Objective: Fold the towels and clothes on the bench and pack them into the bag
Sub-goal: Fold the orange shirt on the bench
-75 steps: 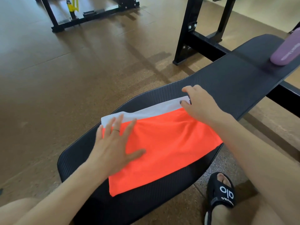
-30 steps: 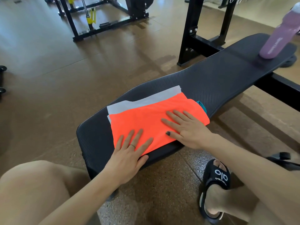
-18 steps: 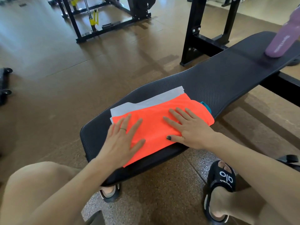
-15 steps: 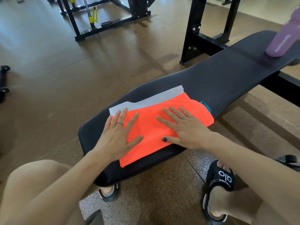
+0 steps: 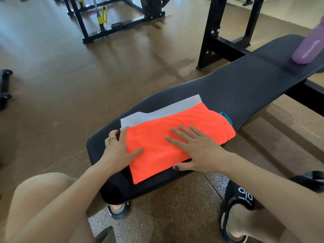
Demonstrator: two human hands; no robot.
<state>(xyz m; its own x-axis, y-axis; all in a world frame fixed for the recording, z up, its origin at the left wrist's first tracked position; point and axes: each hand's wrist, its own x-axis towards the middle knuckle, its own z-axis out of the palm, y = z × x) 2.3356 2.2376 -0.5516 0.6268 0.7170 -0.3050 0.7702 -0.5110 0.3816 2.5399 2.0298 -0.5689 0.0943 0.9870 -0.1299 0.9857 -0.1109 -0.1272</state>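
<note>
The orange cloth (image 5: 177,137) lies folded on the near end of the table (image 5: 245,88), over a white cloth (image 5: 157,114). My left hand (image 5: 119,148) has slid off the top to the cloth's left edge; its fingers now curl around that edge, thumb on top. My right hand (image 5: 194,148) stays flat on the orange cloth, fingers spread. A purple bottle (image 5: 308,48) stands at the table's far end.
</note>
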